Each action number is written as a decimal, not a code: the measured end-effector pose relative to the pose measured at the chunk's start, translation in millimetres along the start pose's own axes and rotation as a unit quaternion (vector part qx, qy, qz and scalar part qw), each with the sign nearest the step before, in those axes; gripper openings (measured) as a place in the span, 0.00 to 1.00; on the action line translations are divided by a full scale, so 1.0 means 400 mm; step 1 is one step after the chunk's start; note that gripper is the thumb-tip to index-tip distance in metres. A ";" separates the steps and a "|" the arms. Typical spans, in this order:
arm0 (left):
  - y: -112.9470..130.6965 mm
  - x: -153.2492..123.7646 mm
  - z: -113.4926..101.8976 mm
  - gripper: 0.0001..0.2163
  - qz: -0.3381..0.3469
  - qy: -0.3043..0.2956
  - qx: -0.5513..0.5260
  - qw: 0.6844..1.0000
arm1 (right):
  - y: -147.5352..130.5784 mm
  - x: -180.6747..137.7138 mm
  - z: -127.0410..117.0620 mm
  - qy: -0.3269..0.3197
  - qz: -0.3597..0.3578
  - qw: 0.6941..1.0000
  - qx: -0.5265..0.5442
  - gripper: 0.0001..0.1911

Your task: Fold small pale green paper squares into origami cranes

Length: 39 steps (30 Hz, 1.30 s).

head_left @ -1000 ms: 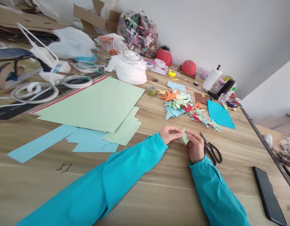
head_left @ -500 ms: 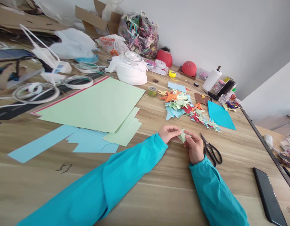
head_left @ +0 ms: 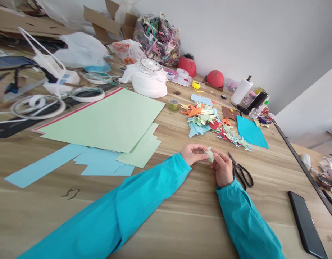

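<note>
- Pinching from nine o'clock: the left hand (head_left: 192,154), fingertips nearly together.
- The right hand (head_left: 223,168), likewise, from four o'clock.
- Held between them, the green paper (head_left: 209,154) has turned from plain diamond to jagged, suggesting folding progress.

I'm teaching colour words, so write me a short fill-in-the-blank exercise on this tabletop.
The left hand and right hand hold a small paper coloured pale ____.
The scissors beside the right hand have ____ handles.
The tape measure is ____.

Missing words: green; black; yellow.
</note>
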<state>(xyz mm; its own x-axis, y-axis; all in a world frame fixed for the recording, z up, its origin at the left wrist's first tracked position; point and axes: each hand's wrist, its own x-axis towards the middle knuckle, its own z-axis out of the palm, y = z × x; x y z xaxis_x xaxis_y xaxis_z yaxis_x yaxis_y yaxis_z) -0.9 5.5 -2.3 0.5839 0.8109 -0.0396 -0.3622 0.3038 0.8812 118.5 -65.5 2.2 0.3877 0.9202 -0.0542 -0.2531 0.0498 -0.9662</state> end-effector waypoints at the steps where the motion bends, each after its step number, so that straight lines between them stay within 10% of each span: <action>1: 0.000 0.000 0.000 0.18 0.001 -0.001 0.003 1.000 | 0.000 0.000 0.000 0.000 0.000 1.000 0.003 0.14; 39: -0.002 -0.008 0.007 0.18 0.070 0.035 0.082 0.993 | 0.013 -0.007 0.003 -0.048 -0.068 0.996 -0.026 0.26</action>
<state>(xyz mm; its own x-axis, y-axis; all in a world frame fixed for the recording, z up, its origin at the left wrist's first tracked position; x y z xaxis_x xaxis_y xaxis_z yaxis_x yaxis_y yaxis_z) -0.5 1.3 -1.3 0.4812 0.8745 0.0615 -0.3091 0.1037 0.9454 114.8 -67.4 -2.3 0.3273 0.9395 0.1011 -0.1558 0.1592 -0.9749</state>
